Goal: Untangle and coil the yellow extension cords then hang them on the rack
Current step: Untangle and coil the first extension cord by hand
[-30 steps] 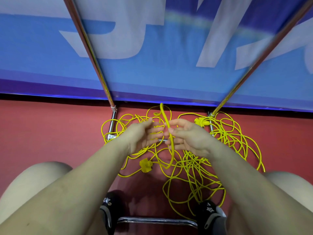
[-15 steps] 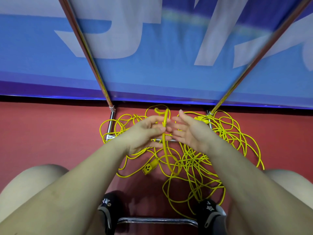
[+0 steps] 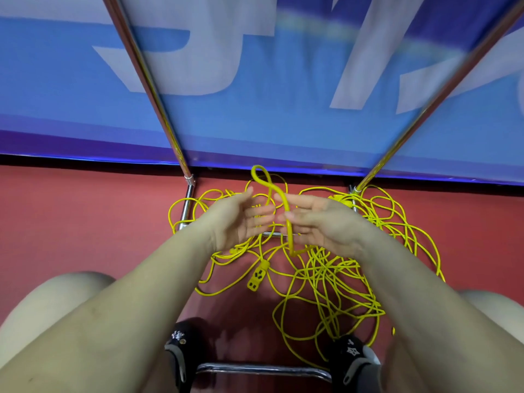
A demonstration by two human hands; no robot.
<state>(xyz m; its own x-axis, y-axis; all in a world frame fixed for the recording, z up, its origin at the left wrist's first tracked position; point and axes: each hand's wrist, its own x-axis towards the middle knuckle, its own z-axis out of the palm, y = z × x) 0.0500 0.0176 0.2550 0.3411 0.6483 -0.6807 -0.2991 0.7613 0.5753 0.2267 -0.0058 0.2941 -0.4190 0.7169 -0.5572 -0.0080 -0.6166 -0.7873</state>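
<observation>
right hand pinching yellow cord loop, left hand open

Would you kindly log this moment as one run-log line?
stage: untangling | right hand: pinches raised cord loop | left hand: open beside it | cord pile: tangled on floor | rack: bare

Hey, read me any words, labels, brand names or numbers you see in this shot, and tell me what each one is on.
No text can be read here.
Blue banner: large pale shapes that look like parts of big characters, cropped and blurred, not legible.
Yellow socket on the cords: slot holes only, no marking that shows.
Black shoes: small pale emblems, too small to make out.
</observation>
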